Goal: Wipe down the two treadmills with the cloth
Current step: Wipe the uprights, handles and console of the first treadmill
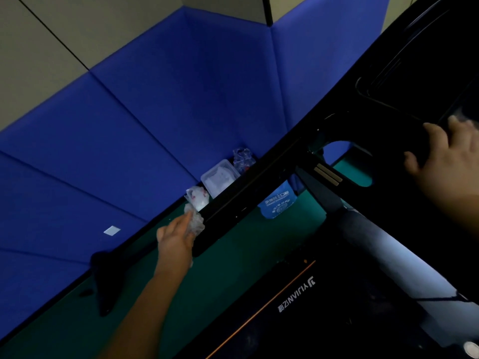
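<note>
Where cloth (195,222) meets handrail (248,195): clutter behind.

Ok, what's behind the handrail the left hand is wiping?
Behind the handrail: a clear plastic box, crumpled wrap and a blue bag on the floor. The rail covers their lower parts.

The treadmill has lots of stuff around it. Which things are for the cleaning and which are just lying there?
For the cleaning:
- crumpled white cloth, held in the left hand
- black treadmill handrail bar being wiped
- right hand, resting on the black treadmill console

Just lying about:
- clear plastic box
- crinkled clear plastic wrap
- blue printed bag
- dark cloth on the green floor
</note>
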Tool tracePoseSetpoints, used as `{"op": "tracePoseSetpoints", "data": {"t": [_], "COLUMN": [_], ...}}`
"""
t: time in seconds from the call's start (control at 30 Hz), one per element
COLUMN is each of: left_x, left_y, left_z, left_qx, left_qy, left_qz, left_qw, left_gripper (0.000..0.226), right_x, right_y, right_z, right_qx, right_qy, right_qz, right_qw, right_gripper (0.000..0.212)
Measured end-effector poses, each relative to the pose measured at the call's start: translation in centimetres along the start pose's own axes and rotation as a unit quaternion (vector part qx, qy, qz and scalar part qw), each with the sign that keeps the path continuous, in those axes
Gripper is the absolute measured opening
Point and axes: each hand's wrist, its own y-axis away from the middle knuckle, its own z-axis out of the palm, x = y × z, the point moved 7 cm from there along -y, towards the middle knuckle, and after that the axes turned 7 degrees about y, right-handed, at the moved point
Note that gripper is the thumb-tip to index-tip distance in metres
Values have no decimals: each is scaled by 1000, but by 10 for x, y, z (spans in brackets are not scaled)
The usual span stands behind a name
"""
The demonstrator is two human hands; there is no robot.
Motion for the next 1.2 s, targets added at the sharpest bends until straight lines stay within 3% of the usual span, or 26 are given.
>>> {"op": "tracePoseSetpoints", "data": {"t": [0.07,0.27,0.73,0.93,1.03,1.13,1.2], "left_x": [26,110,292,389,401,376,356], "left_y": [-7,-53,-152,-184,-194,-181,-166], "left_z": [-5,13,46,51,44,24,25], "left_qx": [44,58,45,-10,2,88,95], "left_qy": [12,67,124,77,86,134,79], "left_qz": [30,96,215,327,339,338,401], "left_qw": [999,991,968,942,937,928,908], "left_gripper": [66,53,61,54,50,52,54], "right_x": [0,-1,0,2,1,1,2], "right_y": [0,-1,-4,-5,-5,-6,-6], "right_z": [1,-3,3,6,6,7,7], "right_qx": [-2,-17,-29,-28,-28,-30,-29], "right_qy": [-3,13,30,43,49,48,45], "right_qz": [-2,-33,-22,-15,-18,-19,-18], "right_qw": [1000,999,999,999,998,998,998], "right_gripper": [64,64,58,61,60,59,59]}}
